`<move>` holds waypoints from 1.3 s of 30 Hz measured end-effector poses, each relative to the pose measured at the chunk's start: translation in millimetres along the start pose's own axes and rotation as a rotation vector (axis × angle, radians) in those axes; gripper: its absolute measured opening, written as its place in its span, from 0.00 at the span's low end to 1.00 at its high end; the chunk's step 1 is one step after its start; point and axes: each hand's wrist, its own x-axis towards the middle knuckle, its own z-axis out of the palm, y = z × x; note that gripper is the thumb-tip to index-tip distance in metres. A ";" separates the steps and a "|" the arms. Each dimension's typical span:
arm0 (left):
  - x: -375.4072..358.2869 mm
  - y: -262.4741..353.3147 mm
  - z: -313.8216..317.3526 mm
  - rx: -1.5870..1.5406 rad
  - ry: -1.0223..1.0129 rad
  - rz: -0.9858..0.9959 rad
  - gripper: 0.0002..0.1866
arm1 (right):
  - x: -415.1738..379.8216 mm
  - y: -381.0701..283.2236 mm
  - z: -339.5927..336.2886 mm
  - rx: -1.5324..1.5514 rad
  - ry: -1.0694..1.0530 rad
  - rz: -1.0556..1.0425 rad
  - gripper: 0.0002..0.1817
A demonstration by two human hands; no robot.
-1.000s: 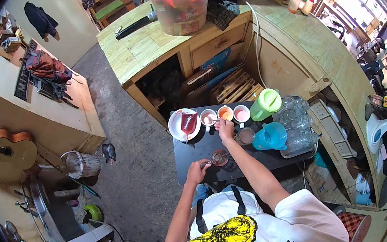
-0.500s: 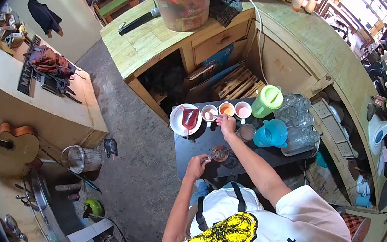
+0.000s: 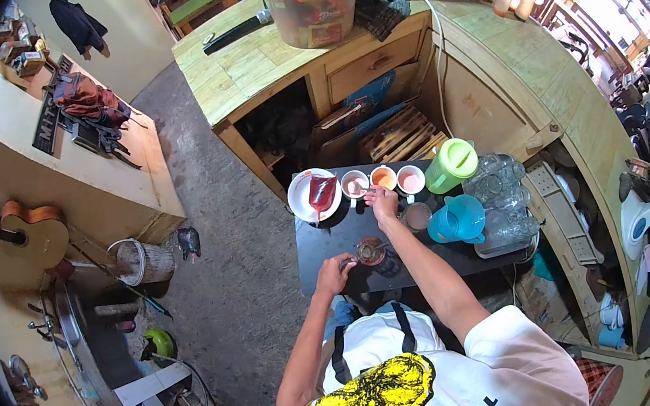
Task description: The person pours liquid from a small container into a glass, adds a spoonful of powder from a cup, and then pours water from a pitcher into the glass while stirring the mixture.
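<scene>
My right hand [image 3: 381,203] is closed on a spoon, its bowl end in the leftmost white cup [image 3: 354,184]. That cup holds a pale pinkish content. Beside it stand a white cup with orange content [image 3: 383,179] and another with pink content [image 3: 411,180]. My left hand [image 3: 335,276] is closed at the handle of a clear glass mug [image 3: 371,252] with a little reddish content at its bottom. A white bowl [image 3: 297,204] carries a bag of dark red liquid [image 3: 323,193]. A glass with brownish content [image 3: 417,216] stands right of my right wrist.
A green lidded pitcher [image 3: 451,166] and a blue pitcher [image 3: 457,220] stand at the right of the black table [image 3: 325,239]. Next to them, upturned glasses [image 3: 502,201] fill a tray. Behind is a wooden counter [image 3: 252,74] with a pink-lidded tub [image 3: 313,10].
The view has shifted slightly. My right hand stays by the leftmost cup with only a small movement, and my left hand keeps its place at the glass mug.
</scene>
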 end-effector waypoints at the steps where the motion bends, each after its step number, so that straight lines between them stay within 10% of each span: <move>1: -0.7 -2.0 2.9 0.003 0.014 0.002 0.12 | -0.7 -1.0 -0.4 0.010 -0.005 0.006 0.18; 39: -1.9 -4.7 11.9 0.055 0.085 -0.038 0.09 | -2.9 -7.3 -12.6 0.207 -0.043 0.207 0.19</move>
